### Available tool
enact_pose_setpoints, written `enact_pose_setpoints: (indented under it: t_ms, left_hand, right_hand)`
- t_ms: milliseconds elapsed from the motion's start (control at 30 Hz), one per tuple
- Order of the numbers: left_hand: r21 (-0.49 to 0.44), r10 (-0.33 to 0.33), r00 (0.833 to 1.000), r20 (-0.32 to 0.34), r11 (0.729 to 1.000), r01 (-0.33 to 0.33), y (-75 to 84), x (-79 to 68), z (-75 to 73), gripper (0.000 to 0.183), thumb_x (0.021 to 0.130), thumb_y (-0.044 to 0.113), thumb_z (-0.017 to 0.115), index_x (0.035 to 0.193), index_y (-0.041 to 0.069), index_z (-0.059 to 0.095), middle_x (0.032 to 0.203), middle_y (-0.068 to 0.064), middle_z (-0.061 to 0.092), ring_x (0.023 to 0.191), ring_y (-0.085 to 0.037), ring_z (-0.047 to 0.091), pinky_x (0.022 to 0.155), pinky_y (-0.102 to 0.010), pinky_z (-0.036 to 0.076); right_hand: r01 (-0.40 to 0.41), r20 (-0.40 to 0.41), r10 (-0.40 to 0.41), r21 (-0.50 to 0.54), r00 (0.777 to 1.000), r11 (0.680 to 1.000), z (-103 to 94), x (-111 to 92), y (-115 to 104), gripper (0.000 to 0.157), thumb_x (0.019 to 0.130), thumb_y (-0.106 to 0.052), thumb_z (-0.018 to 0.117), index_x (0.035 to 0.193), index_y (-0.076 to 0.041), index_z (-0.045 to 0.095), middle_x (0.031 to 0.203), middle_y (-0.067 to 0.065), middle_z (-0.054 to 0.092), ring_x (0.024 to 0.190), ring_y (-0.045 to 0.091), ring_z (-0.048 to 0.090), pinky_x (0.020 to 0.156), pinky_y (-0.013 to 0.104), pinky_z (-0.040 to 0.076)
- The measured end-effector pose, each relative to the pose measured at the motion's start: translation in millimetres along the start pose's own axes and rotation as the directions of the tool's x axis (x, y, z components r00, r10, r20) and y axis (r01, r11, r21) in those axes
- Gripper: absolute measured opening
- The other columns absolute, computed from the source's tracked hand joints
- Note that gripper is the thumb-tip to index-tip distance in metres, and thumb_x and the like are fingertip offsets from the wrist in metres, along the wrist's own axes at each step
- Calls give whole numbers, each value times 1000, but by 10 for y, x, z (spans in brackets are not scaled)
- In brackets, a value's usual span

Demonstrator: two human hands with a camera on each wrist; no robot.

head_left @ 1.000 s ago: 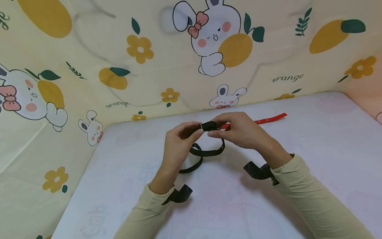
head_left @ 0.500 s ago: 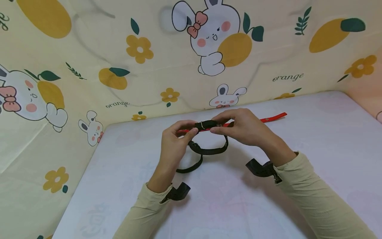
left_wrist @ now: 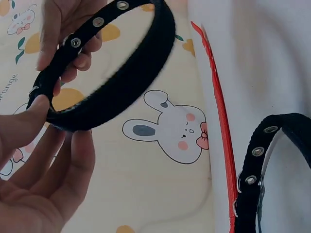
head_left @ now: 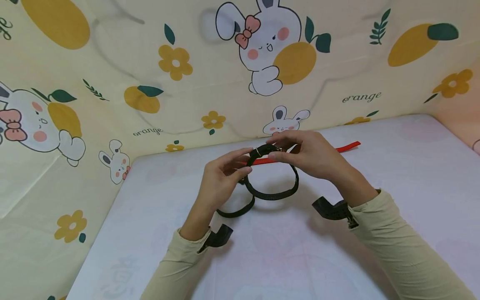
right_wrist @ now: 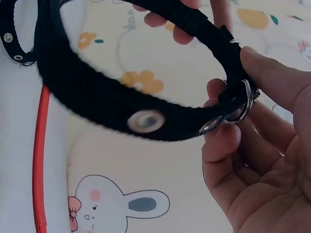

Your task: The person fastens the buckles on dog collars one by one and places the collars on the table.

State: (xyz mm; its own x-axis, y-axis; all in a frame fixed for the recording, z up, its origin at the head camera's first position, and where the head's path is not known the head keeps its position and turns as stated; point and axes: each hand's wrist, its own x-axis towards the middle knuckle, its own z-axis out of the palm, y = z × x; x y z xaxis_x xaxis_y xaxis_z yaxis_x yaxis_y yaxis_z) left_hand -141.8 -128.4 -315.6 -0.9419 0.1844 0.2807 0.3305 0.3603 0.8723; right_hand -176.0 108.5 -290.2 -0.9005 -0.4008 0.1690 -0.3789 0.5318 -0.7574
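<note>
Left hand (head_left: pixel 219 179) and right hand (head_left: pixel 315 156) have risen slightly since half a second ago, and the black loop (head_left: pixel 275 196) hangs rounder over the table (head_left: pixel 270 250). Each hand pinches its upper band (head_left: pixel 267 148), the right by a metal ring (right_wrist: pixel 249 99). Pinching lightly and keeping the band untwisted should serve best, clear of the red strap (head_left: pixel 348 146) and second loop (head_left: pixel 234 215) nearby.

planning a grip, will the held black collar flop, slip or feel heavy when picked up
The collar likely bends yet springs back, since it keeps a rounded loop between the left hand and right hand. Its matte, cloth-like surface suggests little slipping. It looks thin and probably light, though its metal ring may weigh down one side.
</note>
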Motion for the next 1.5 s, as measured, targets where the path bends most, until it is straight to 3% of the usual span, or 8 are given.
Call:
enact_pose_setpoints:
  t_ms: [233, 433, 633, 733, 867, 1067, 1200, 1500]
  left_hand:
    - [-134, -91, 992, -88, 988, 79, -50, 36, -75, 38, 88, 4, 73, 124, 17, 71, 110, -12, 74, 91, -20, 73, 83, -28, 60]
    - [-295, -152, 981, -122, 949, 111, -44, 64, -135, 39, 90, -1, 69, 126, 12, 69, 110, -18, 72, 84, -16, 73, 83, -30, 60]
    - [-355, -166, 978, -129, 928, 111, -44, 63, -144, 39, 90, -4, 67, 127, 8, 68, 109, -15, 73, 89, -30, 72, 82, -30, 60]
    - [-346, -186, 977, -105, 928, 139, -42, 69, -159, 38, 90, -1, 68, 127, 10, 68, 111, -15, 73, 96, -35, 71, 84, -29, 60]
    - [-289, -189, 982, 8, 940, 183, -40, 73, -220, 47, 87, 1, 73, 131, 18, 67, 120, -14, 71, 100, -26, 70, 86, -28, 58]
    - [-189, 4, 981, 196, 981, 34, -85, 60, -313, 83, 72, -5, 84, 145, 20, 52, 136, -11, 62, 117, -24, 63, 95, -31, 56]
    - [-159, 70, 979, 190, 987, -40, -150, 70, -279, 88, 69, -4, 86, 147, 19, 50, 136, -10, 62, 125, -22, 57, 95, -33, 55]
    - [-67, 30, 979, 201, 998, -17, -204, 177, -151, 91, 69, -1, 88, 148, 23, 49, 131, -9, 64, 116, -28, 63, 88, -36, 57]
  right_hand:
    - [140, 57, -140, 10, 988, 990, -153, -32, 69, 64, 84, -28, 81, 141, -29, 52, 138, -5, 57, 114, 15, 62, 90, 38, 53]
    - [280, 235, -271, -8, 934, 960, -237, -93, 101, 104, 72, -19, 90, 154, -38, 29, 160, -9, 29, 130, 16, 51, 97, 47, 50]
    - [312, 224, -289, -76, 931, 947, -173, -60, 91, 103, 71, -22, 90, 155, -34, 32, 158, -3, 36, 128, 22, 54, 96, 48, 52]
    - [318, 174, -298, -101, 939, 943, -174, -61, 89, 99, 70, -22, 91, 153, -31, 38, 152, -1, 45, 122, 21, 58, 93, 47, 52]
    - [302, 127, -288, -109, 949, 947, -218, -83, 94, 97, 69, -19, 92, 150, -33, 42, 145, -5, 52, 118, 15, 60, 92, 45, 49]
    - [273, 111, -261, -113, 959, 955, -274, -102, 126, 93, 70, -21, 92, 149, -33, 44, 141, -8, 55, 117, 12, 59, 94, 43, 48]
    - [254, 133, -239, -110, 962, 961, -291, -108, 145, 92, 71, -22, 91, 149, -33, 45, 141, -5, 57, 116, 17, 61, 93, 44, 49]
    - [147, 207, -115, -145, 972, 978, -345, -114, 224, 96, 72, -23, 90, 149, -45, 38, 148, -9, 51, 120, 20, 61, 98, 48, 50]
